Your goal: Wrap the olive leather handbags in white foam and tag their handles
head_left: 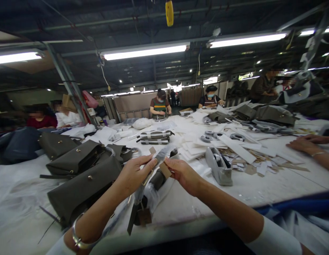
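My left hand (134, 174) and my right hand (181, 173) meet above the white table (260, 191), both pinching a strip of clear plastic wrap (163, 154) round a dark bag strap (157, 180). A small brown cardboard piece (165, 170) sits against my right thumb. The wrapped strap runs down toward me, with a brown tag (144, 216) at its lower end. An olive-grey handbag (81, 193) lies just left of my left wrist, which wears a silver bangle (78, 238).
More grey handbags (74, 159) are stacked to the left. A grey tape dispenser (219, 166) stands right of my hands, with tape rolls (206, 138) and white paper sheets (237, 147) beyond. Another person's hands (306, 143) rest at the right. Several workers sit at the far side.
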Motion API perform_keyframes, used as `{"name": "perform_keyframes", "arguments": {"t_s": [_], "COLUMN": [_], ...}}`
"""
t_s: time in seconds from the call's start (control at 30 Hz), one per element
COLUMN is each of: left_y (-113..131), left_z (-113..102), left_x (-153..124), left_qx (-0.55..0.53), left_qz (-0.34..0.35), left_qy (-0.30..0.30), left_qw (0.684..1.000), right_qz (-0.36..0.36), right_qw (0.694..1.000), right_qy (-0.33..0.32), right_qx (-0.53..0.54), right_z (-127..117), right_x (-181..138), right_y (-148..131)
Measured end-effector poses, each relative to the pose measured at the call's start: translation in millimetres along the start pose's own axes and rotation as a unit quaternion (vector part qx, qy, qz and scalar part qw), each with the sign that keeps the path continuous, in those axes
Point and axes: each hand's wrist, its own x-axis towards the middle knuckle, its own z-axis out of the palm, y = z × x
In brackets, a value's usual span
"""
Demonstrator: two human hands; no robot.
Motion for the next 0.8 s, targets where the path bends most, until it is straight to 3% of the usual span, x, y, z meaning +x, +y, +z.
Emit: {"name": "perform_keyframes", "arguments": {"t_s": [0.13, 0.27, 0.33, 0.4, 0.5, 0.67, 0.8], "left_y": [2.8, -0.6, -2.6, -3.5, -2.8, 1.5, 5.4], "left_z": [2.1, 10.4, 15.5, 20.4, 26.4, 30.6, 31.9], "left_x": [-3.1, -4.2, -4.9, -5.6, -6.7, -10.1, -12.5], "left_qx": [0.061, -0.033, -0.147, -0.277, -0.393, -0.377, -0.339], "left_qz": [0.034, 0.010, -0.057, -0.113, -0.116, -0.093, -0.071], "left_qy": [0.034, 0.067, 0.086, 0.097, 0.092, 0.083, 0.119], "left_qw": [0.997, 0.997, 0.984, 0.949, 0.908, 0.918, 0.930], "right_qz": [0.002, -0.004, -0.006, -0.003, -0.001, 0.013, -0.037], "right_qw": [0.998, 0.991, 0.991, 0.992, 0.995, 0.990, 0.993], "right_qy": [0.070, 0.130, 0.130, 0.123, 0.097, 0.045, 0.038], "right_qx": [0.002, 0.000, 0.002, -0.001, 0.008, 0.135, 0.105], "right_z": [10.1, 20.4, 23.2, 23.5, 18.1, 4.5, 7.4], "right_x": [1.5, 3.0, 2.5, 1.9, 1.4, -4.4, -10.7], "right_y": [-0.3, -0.7, -2.2, -3.9, -4.7, 4.0, 16.2]}}
